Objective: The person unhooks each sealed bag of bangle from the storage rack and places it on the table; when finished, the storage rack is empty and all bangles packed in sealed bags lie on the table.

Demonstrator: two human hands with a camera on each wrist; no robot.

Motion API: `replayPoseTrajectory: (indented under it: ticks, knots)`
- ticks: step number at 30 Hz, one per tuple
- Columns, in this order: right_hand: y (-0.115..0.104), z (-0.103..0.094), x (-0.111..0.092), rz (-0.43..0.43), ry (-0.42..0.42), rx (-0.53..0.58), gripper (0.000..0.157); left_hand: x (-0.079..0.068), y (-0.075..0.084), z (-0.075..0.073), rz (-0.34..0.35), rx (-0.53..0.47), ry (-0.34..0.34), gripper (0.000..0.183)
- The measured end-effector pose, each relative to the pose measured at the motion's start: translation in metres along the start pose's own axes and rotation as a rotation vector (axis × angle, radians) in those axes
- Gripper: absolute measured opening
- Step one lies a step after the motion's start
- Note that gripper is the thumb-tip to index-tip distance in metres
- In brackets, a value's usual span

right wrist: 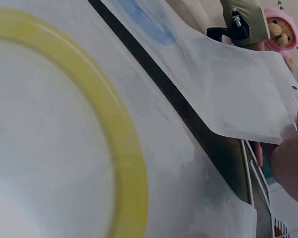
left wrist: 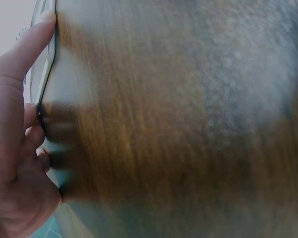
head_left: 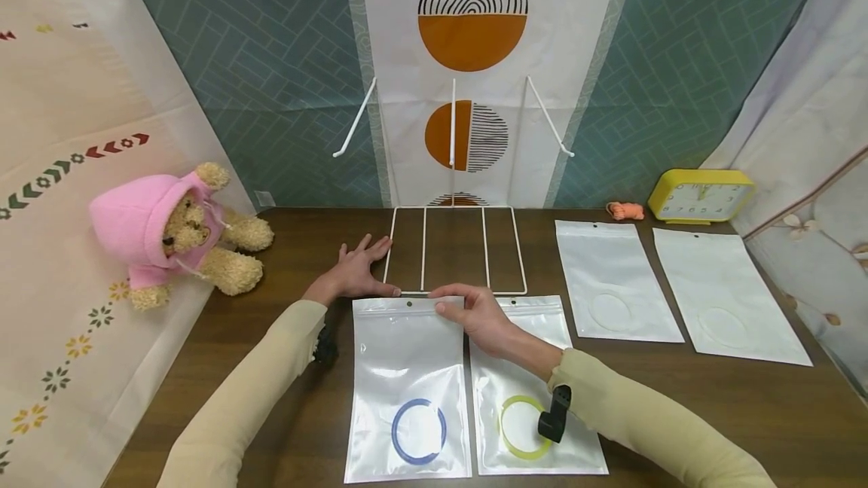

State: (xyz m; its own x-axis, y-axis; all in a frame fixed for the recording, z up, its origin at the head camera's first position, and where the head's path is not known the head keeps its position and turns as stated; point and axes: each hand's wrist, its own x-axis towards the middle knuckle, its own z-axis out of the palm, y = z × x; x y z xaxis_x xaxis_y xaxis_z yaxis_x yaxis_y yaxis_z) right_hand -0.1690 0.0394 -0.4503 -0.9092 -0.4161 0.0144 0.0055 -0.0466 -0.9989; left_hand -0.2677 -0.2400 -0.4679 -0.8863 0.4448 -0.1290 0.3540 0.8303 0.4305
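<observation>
My right hand [head_left: 481,318] pinches the top edge of a clear-fronted zip bag [head_left: 407,352] near its right corner. Inside that bag, toward the bottom, is a blue ring [head_left: 395,431]. My left hand [head_left: 356,273] rests with fingers spread at the left front corner of a white wire rack [head_left: 485,247], its thumb along the front wire. The left wrist view shows that thumb against the wire. Beside the first bag lies a second zip bag [head_left: 488,382] with a yellow ring [right wrist: 131,168], partly under my right forearm.
Two more white zip bags [head_left: 610,266] [head_left: 725,285] with faint ring outlines lie at the right. Behind them are an orange bundle [head_left: 625,211] and a yellow clock [head_left: 705,194]. A teddy bear in a pink hood [head_left: 139,221] sits left. Three rack prongs [head_left: 453,126] stick out toward me.
</observation>
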Motion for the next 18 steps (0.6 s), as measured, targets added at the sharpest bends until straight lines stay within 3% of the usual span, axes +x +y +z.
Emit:
replayPoseTrajectory:
  ticks: [9,18]
  knots:
    - [0.006,0.000,0.008,-0.029,-0.007,-0.207,0.022,-0.001,-0.001,0.001,-0.007,-0.013,0.002,0.111]
    - [0.004,-0.004,0.019,-0.216,-0.070,-0.498,0.018,0.000,-0.001,0.000,-0.004,-0.003,-0.006,0.110]
